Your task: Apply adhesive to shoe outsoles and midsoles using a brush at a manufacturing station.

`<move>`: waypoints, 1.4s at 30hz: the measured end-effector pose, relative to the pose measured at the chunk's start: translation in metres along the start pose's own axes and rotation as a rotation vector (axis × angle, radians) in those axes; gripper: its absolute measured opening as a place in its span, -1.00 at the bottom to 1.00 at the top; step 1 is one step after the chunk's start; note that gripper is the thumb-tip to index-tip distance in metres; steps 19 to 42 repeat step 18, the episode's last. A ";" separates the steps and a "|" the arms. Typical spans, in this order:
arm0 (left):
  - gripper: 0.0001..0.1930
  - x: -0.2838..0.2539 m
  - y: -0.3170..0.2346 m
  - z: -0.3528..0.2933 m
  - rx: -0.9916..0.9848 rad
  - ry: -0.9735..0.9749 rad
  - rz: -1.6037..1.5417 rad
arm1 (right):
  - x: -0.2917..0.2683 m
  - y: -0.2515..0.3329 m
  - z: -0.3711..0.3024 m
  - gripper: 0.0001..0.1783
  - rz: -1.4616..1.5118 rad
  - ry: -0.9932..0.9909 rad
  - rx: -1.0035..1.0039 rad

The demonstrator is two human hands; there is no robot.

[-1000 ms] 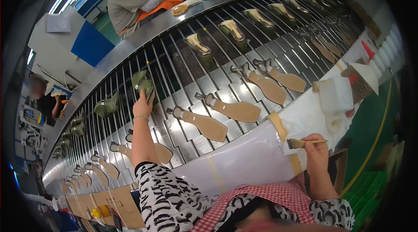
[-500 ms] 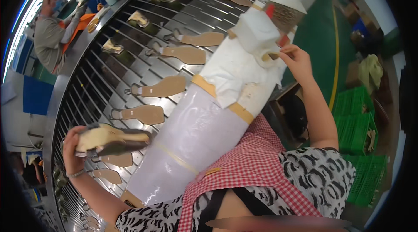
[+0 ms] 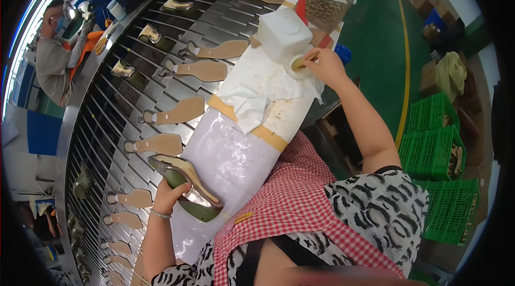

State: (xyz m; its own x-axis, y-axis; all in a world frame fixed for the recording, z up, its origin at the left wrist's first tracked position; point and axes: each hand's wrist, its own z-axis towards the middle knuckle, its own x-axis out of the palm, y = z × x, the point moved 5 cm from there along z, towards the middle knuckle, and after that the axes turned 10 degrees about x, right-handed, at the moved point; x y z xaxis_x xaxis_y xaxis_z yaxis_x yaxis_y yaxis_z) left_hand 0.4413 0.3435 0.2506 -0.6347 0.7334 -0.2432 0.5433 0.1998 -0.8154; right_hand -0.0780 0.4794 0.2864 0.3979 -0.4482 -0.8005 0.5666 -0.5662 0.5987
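My left hand [image 3: 170, 196] is closed round a green shoe last [image 3: 199, 211] with a shoe upper [image 3: 194, 174] on it. The upper has a pale gold lining and a sparkly grey strap end, and it is tilted above the lilac plastic-covered board [image 3: 225, 149]. At the far end of the board my right hand [image 3: 325, 67] pinches a thin brownish thing over a small white cup [image 3: 299, 66] with something yellowish in it. What kind of thing the fingers hold is too small to tell. Beside the cup stands a white plastic jug [image 3: 284, 34].
Tan shoe soles with straps [image 3: 174, 111] lie in a row on the metal-rod conveyor [image 3: 107, 125]. Farther along it are several green lasts with gold uppers [image 3: 150, 34]. A crumpled white cloth [image 3: 247, 109] rests on the board. Green crates [image 3: 450, 208] stand at right; a co-worker [image 3: 53, 60] stands across the conveyor.
My left hand has brought the lasted shoe from over the conveyor in to the board and turned it. My right hand has moved to the cup's mouth. The view has shifted.
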 end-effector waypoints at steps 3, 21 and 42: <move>-0.36 0.004 0.000 -0.002 0.120 -0.044 -0.351 | -0.006 -0.018 -0.001 -0.81 0.271 0.017 0.029; -0.32 0.084 -0.030 -0.004 0.928 -0.799 0.299 | 0.072 -0.091 -0.008 -0.72 1.296 0.109 0.891; -0.32 0.084 -0.030 -0.004 0.928 -0.799 0.299 | 0.072 -0.091 -0.008 -0.72 1.296 0.109 0.891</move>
